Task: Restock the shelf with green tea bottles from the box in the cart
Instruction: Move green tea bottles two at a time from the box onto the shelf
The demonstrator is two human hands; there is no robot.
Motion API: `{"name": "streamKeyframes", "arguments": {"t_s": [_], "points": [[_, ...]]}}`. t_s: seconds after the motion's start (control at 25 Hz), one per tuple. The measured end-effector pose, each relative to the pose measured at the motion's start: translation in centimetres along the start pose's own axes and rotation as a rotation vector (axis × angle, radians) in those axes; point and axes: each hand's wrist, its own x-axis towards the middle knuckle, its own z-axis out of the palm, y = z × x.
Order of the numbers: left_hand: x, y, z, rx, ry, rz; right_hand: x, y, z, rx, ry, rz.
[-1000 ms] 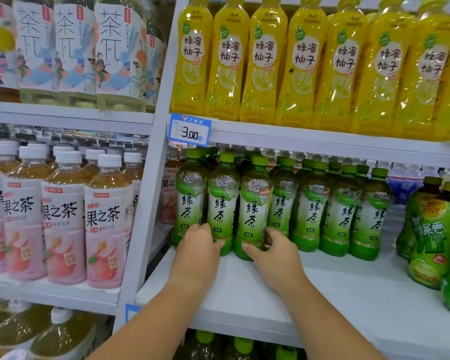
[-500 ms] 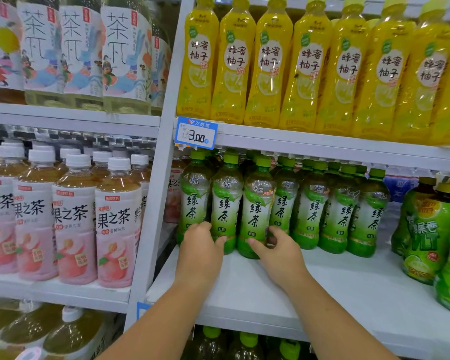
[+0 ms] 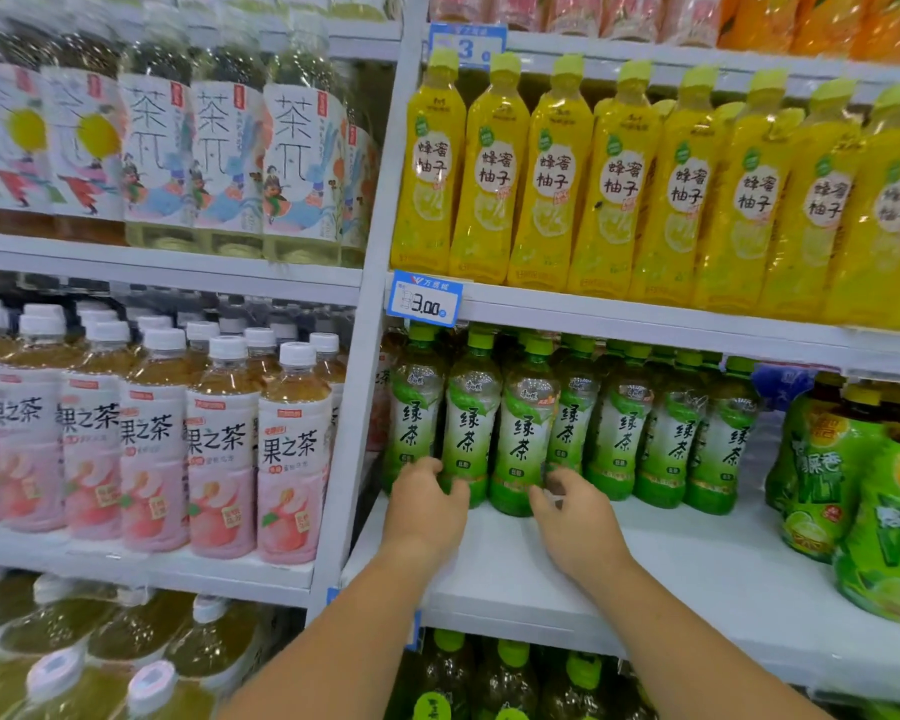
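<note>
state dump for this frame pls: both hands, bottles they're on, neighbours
second green tea bottle: upright, capped, on shelf
third green tea bottle: upright, capped, on shelf
left grip: fingers curled round second bottle's base
right grip: fingers curled round third bottle's base
yellow bottles: upright, capped, row above
price tag: on shelf edge, reads 3.00

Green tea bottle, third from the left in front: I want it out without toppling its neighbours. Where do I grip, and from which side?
Probably the neck below the cap, from the front. The green tea bottle stands upright with neighbours close against its body on both sides; only the narrow necks leave finger gaps.
</note>
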Motion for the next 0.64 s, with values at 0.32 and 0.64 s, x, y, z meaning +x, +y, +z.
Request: {"name": "streamKeyframes", "arguments": {"t_s": [0.32, 0.64], "points": [[-3.8, 2.4, -3.0, -0.102, -0.275, -0.121, -4.1, -0.3, -4.5, 0.026, -0.204, 0.175], [-11.0, 8.1, -7.5, -0.02, -0.443, -0.445, -10.1, -3.2, -11.6, 0.048, -0.45, 0.467]]}}
